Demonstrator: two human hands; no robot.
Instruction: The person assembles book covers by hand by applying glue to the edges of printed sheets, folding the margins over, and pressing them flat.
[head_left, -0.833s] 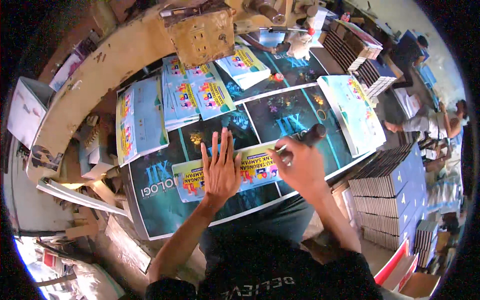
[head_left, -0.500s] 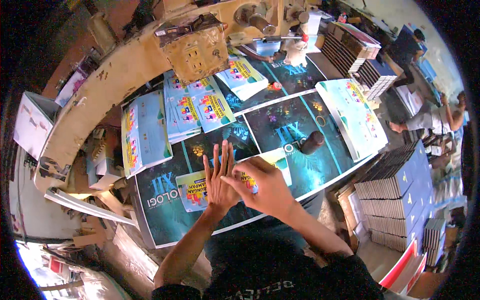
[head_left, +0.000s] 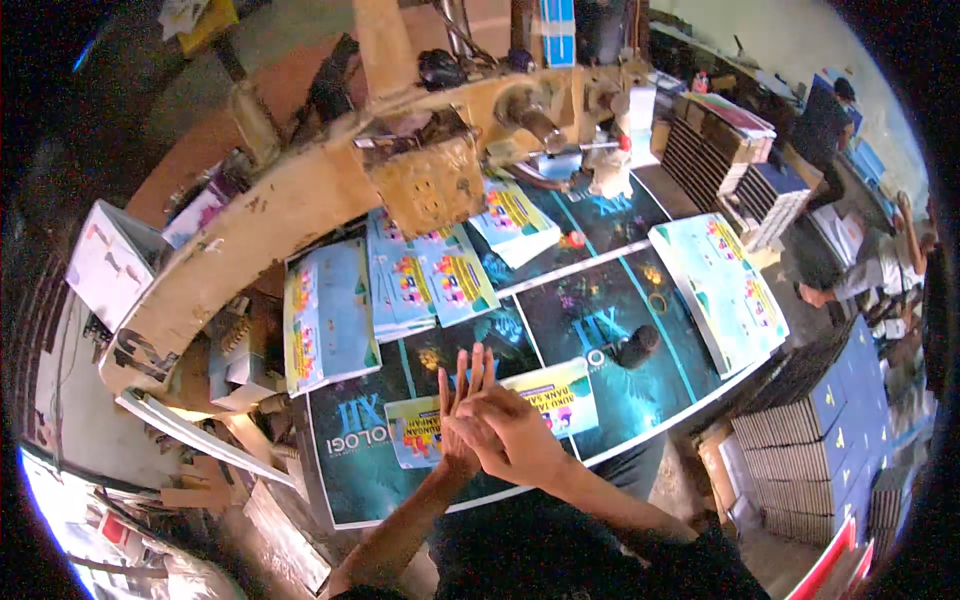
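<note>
My left hand (head_left: 462, 425) lies over a printed cover sheet (head_left: 565, 398), fingers stretched out and pointing away from me. The sheet is light blue and yellow and shows on both sides of my hands. Across the back of my left hand is my right hand (head_left: 520, 438), its fingers curled together; anything inside them is hidden. Beneath the sheet is a table surface (head_left: 360, 485) covered with dark teal printed posters. A dark, rounded cylindrical object (head_left: 638, 346) stands to the right of the sheet, with a small ring (head_left: 657, 303) beyond it.
Stacks of similar printed sheets lie at the left (head_left: 335, 310), centre (head_left: 455, 285) and right (head_left: 725, 300). A worn beige machine arm (head_left: 215, 270) curves over the table's far side. Piled blue-covered books (head_left: 810, 430) stand at the right. Another person (head_left: 880, 260) sits far right.
The view has tilted, so the table sits lower and farther right. My right hand has moved left over my left hand, and its fingers have curled in more.
</note>
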